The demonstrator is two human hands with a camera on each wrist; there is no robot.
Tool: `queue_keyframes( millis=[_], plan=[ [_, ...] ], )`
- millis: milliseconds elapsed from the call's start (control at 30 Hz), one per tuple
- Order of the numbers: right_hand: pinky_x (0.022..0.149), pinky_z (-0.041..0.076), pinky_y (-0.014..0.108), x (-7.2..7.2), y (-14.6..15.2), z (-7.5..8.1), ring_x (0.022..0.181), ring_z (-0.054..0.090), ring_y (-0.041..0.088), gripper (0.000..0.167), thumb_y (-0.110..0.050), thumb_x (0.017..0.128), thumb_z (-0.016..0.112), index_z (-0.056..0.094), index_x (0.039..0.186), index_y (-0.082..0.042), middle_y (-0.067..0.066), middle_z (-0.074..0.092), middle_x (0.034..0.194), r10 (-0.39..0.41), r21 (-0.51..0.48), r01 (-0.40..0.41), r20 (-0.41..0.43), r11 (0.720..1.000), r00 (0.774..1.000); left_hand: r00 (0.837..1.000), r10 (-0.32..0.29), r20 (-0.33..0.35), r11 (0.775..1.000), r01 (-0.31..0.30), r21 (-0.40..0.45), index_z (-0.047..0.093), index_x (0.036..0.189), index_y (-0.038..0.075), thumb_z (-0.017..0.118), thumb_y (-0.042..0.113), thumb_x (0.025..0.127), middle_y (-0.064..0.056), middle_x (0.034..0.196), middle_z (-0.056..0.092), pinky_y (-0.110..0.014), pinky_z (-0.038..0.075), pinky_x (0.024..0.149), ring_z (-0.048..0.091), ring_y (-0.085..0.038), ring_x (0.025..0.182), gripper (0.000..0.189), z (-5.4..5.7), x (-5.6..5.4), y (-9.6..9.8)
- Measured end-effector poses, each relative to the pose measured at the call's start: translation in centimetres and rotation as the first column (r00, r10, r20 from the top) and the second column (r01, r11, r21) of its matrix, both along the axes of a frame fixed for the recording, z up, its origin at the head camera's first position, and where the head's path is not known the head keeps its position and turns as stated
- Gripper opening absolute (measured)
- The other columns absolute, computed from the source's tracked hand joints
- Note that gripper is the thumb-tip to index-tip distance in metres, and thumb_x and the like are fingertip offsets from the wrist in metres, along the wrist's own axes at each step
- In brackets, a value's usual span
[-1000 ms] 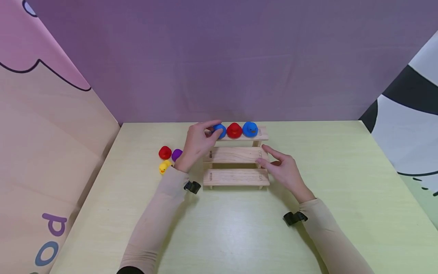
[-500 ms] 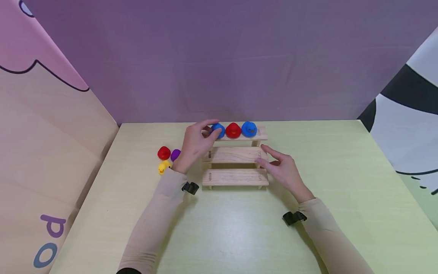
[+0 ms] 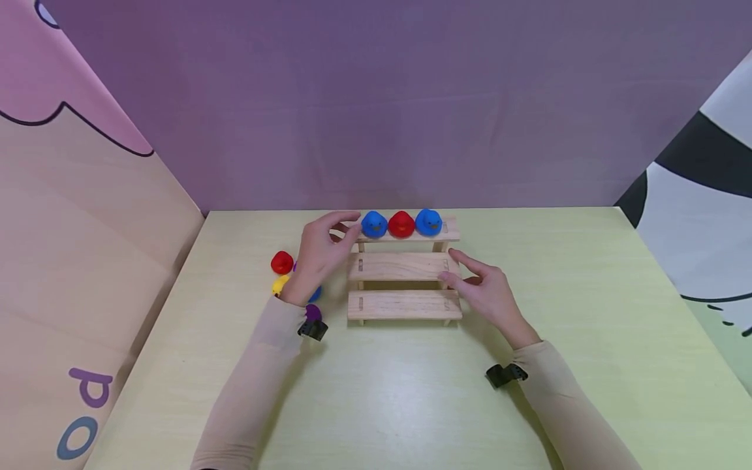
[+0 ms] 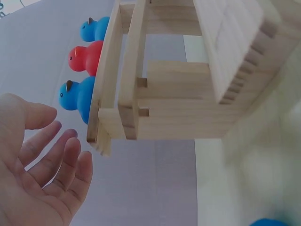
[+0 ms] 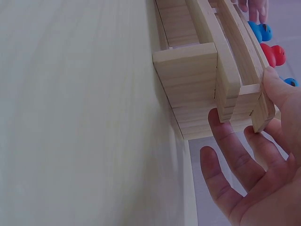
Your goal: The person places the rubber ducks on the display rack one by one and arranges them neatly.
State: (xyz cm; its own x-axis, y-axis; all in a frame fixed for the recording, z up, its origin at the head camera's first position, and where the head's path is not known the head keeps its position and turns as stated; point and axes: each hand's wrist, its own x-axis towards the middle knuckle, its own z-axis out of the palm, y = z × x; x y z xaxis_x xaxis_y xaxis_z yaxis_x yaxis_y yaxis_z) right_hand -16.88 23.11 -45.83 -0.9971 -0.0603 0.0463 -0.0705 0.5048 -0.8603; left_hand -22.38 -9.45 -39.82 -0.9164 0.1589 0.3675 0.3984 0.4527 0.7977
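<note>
A three-step wooden stand bears a row on its top step: a blue rubber duck at the left, a red duck, then another blue duck. My left hand is just left of the row with nothing in it. The left wrist view shows its fingers relaxed, a small gap from the nearest blue duck. At the stand's right end, my right hand grips the middle step. In the right wrist view its thumb lies on the wood, fingertips at the end below.
Left of the stand, on the pale table, are a red duck, a yellow duck, a blue one and purple ones, partly hidden by my left arm. A purple backdrop rises behind the table.
My left hand has let go of the left blue duck and drawn back leftward; the duck stands on the top step. My right hand has stayed at the stand.
</note>
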Motion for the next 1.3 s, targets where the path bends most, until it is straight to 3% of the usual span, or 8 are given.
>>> queue_keyframes(
  millis=[700, 967, 1200, 1300],
  plan=[
    [0.053, 0.047, 0.024, 0.1, 0.3, -0.2, 0.095, 0.080, 0.034, 0.065, -0.043, 0.099, 0.077, 0.056, 0.156, -0.021, 0.013, 0.047, 0.166, 0.001, -0.004, -0.001, -0.009, 1.000, 1.000, 0.999, 0.042, 0.033, 0.998, -0.040, -0.044, 0.078, 0.127, 0.010, 0.070, 0.021, 0.103, -0.007, 0.122, 0.079, -0.037, 0.059, 0.084, 0.072, -0.025, 0.100, 0.027, -1.5, 1.3, -3.4],
    [0.050, 0.042, 0.026, 0.0, 0.3, -0.3, 0.082, 0.078, 0.012, 0.067, -0.046, 0.098, 0.077, 0.056, 0.156, -0.020, 0.015, 0.050, 0.164, -0.004, -0.002, 0.004, -0.007, 1.000, 1.000, 0.995, 0.066, 0.070, 0.994, -0.060, -0.088, 0.078, 0.126, 0.011, 0.070, 0.023, 0.104, -0.005, 0.120, 0.079, -0.034, 0.059, 0.084, 0.072, -0.022, 0.099, 0.026, -2.3, 2.0, -5.0],
    [0.050, 0.042, 0.026, 0.0, 0.1, -0.3, 0.080, 0.078, 0.011, 0.067, -0.045, 0.098, 0.077, 0.056, 0.156, -0.019, 0.017, 0.053, 0.161, 0.002, -0.007, -0.002, -0.008, 1.000, 1.000, 0.993, 0.071, 0.090, 0.993, -0.062, -0.101, 0.079, 0.124, 0.012, 0.072, 0.022, 0.102, -0.008, 0.106, 0.080, -0.028, 0.055, 0.071, 0.069, -0.022, 0.084, 0.025, -3.0, 2.8, -6.4],
    [0.050, 0.042, 0.026, 0.0, 0.1, -0.3, 0.080, 0.077, 0.009, 0.068, -0.046, 0.098, 0.077, 0.055, 0.157, -0.020, 0.017, 0.054, 0.160, 0.003, 0.002, -0.003, -0.009, 1.000, 1.000, 0.993, 0.067, 0.095, 0.993, -0.057, -0.104, 0.079, 0.124, 0.012, 0.072, 0.021, 0.102, -0.008, 0.107, 0.080, -0.026, 0.054, 0.071, 0.070, -0.021, 0.085, 0.025, -3.4, 3.1, -7.0]
  ],
)
